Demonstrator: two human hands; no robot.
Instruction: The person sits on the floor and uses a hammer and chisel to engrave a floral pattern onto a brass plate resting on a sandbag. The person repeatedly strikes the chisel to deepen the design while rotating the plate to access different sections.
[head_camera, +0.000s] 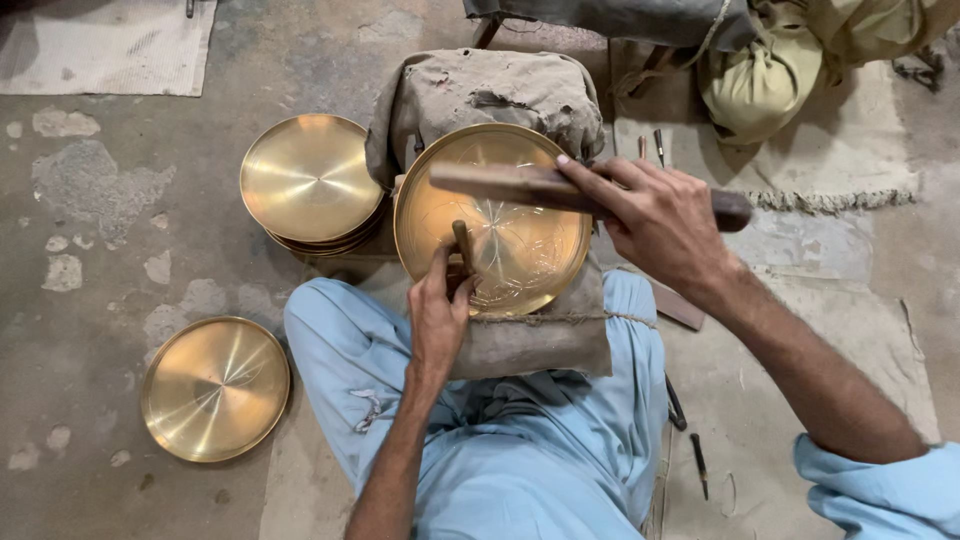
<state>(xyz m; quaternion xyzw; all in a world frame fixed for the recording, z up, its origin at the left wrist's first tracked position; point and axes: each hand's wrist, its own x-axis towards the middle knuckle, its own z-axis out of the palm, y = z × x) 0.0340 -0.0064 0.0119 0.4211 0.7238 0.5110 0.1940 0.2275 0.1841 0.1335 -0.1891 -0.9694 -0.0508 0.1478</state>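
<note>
Engraving was under way: the left hand (438, 315) pinched a chisel (463, 246) upright on the brass plate (520, 250) propped against a padded block (480, 95), the right hand (660, 220) clenching a wooden mallet (520, 186) above it.

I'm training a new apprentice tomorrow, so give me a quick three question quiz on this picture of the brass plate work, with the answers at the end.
1. True or false: the right hand holds a wooden mallet above the brass plate on the padded block.
2. What does the left hand hold against that plate? A) a paintbrush B) a thin punch C) a cloth
3. Fill in: beside the stack of plates, one single plate lies on the ____.

Key: 1 true. 2 B. 3 floor.
</note>
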